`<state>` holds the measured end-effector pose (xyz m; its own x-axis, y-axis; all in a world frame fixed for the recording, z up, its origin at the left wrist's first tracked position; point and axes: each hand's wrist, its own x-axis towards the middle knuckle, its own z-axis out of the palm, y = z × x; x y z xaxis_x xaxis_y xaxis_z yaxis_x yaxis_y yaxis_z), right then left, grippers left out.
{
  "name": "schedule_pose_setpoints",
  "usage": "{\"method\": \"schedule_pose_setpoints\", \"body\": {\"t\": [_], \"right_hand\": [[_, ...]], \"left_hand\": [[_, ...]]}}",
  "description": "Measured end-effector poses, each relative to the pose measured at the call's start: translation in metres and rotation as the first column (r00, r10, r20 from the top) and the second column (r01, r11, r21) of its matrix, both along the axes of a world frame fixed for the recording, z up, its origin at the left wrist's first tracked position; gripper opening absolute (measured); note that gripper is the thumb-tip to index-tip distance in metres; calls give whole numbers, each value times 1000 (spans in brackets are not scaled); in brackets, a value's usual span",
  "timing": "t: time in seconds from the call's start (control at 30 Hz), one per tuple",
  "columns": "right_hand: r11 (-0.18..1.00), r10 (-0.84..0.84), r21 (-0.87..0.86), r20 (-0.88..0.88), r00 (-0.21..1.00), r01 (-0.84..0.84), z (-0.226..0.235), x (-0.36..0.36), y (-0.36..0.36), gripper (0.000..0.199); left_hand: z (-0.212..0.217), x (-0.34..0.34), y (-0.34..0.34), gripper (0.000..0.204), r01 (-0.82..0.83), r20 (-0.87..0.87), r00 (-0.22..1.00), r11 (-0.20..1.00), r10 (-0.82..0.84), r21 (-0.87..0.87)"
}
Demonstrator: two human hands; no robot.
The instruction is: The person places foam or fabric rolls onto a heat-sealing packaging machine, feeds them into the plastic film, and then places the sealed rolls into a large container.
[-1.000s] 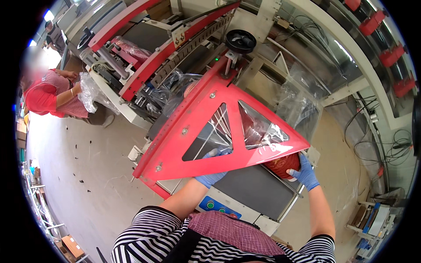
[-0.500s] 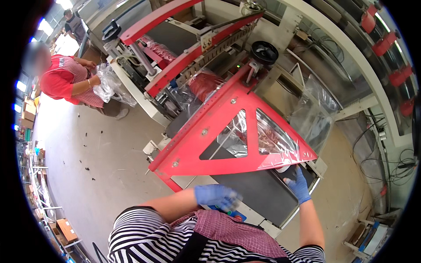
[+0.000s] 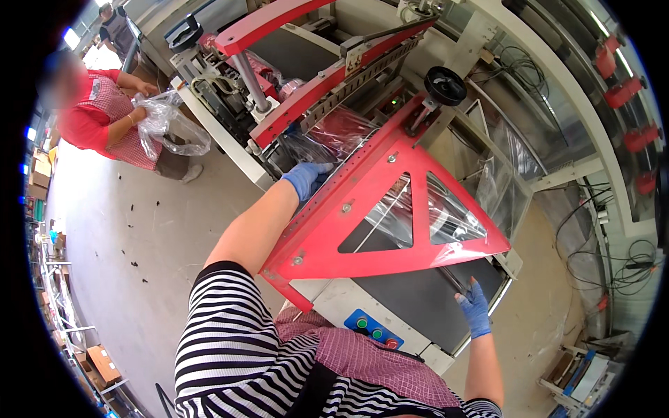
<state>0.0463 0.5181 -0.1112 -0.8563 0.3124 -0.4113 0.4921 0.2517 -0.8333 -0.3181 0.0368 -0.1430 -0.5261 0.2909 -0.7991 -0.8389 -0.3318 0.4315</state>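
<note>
My left hand [image 3: 306,180], in a blue glove, reaches past the left edge of a red triangular frame [image 3: 376,267] with cut-out windows. Its upper fingers stretch toward a red item wrapped in clear film [image 3: 341,131]; whether they touch it I cannot tell, since the lower fingers are hidden. My right hand [image 3: 474,310], also blue-gloved, is over the right side of a dark grey belt [image 3: 404,299], thumb and fingers apart, nothing visible in it. A thin dark bar [image 3: 453,279] lies just beside it. Clear film [image 3: 446,216] shows through the frame's windows.
A blue panel with green and red buttons [image 3: 374,330] sits before my waist. Black handwheels [image 3: 446,86] top the machine, beside a red crossbar [image 3: 300,111]. At the left, a person [image 3: 104,118] handles clear plastic. Loose cables [image 3: 631,261] hang at the right.
My left hand has gone from above the button panel forward to the frame's left side. My right hand has drawn slightly back from the frame's lower edge. The view has shifted.
</note>
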Motion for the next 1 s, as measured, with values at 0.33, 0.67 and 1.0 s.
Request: {"method": "schedule_pose_setpoints", "body": {"t": [0.33,0.67,1.0], "right_hand": [[999,-9,46,-49,999,11,18,11,-38,69],[998,-55,36,47,997,54,26,24,-65,62],[992,-96,95,129,987,84,22,57,-71,61]], "left_hand": [[-42,-2,-3,18,-83,-154,983,988,102,126],[-48,-8,-22,18,-52,-110,992,990,66,130],[-43,-7,-10,12,-88,-90,990,976,108,198]]}}
